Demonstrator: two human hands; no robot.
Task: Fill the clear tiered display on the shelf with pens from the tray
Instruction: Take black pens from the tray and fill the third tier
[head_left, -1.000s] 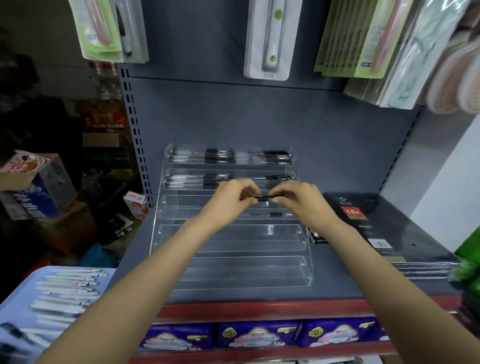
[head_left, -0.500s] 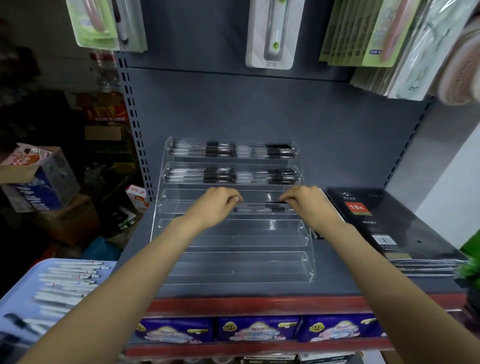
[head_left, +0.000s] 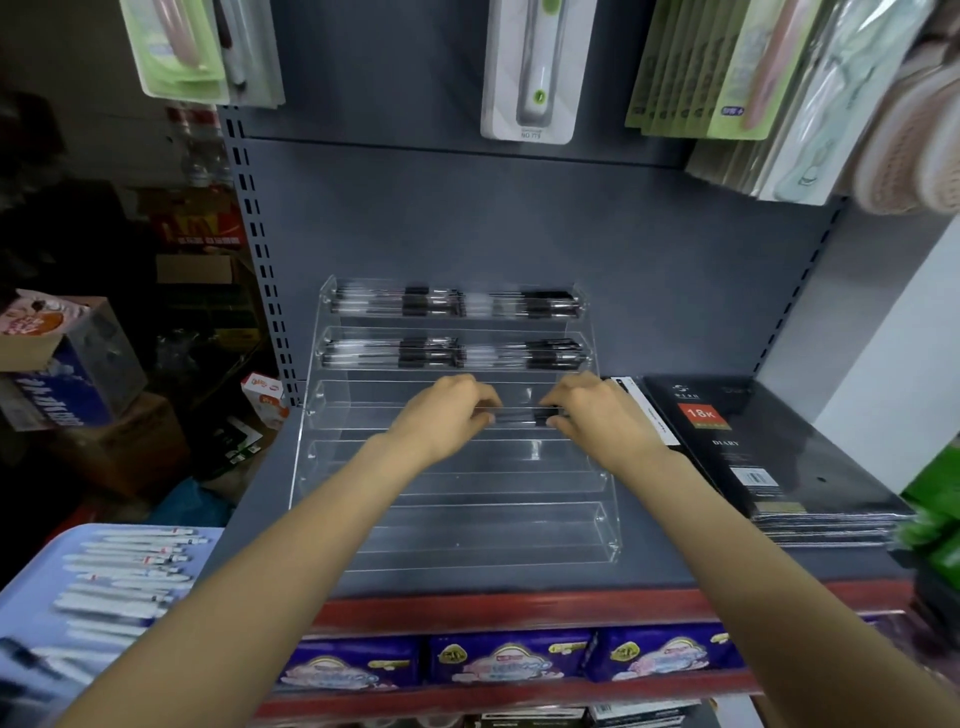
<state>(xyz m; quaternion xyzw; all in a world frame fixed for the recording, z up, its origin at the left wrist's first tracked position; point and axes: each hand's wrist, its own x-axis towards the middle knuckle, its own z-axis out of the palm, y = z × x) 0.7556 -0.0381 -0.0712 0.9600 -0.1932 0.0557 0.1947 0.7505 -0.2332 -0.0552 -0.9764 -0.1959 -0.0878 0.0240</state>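
Shelf: grey metal shelf (head_left: 270, 483) with a red front edge, backed by a grey panel.
Display: clear acrylic tiered display (head_left: 457, 530) stands mid-shelf; its two far tiers hold rows of black-and-clear pens (head_left: 457, 304), the nearer tiers look bare.
Tray: pale blue plastic tray (head_left: 31, 587) at near left, carrying white pens (head_left: 124, 571).
Notebooks: stack of black diary notebooks (head_left: 769, 457) just right of the display.
Hands: left hand (head_left: 447, 415) and right hand (head_left: 597, 415) each pinch an end of one clear pen with a black cap (head_left: 524, 414), level over the third tier.
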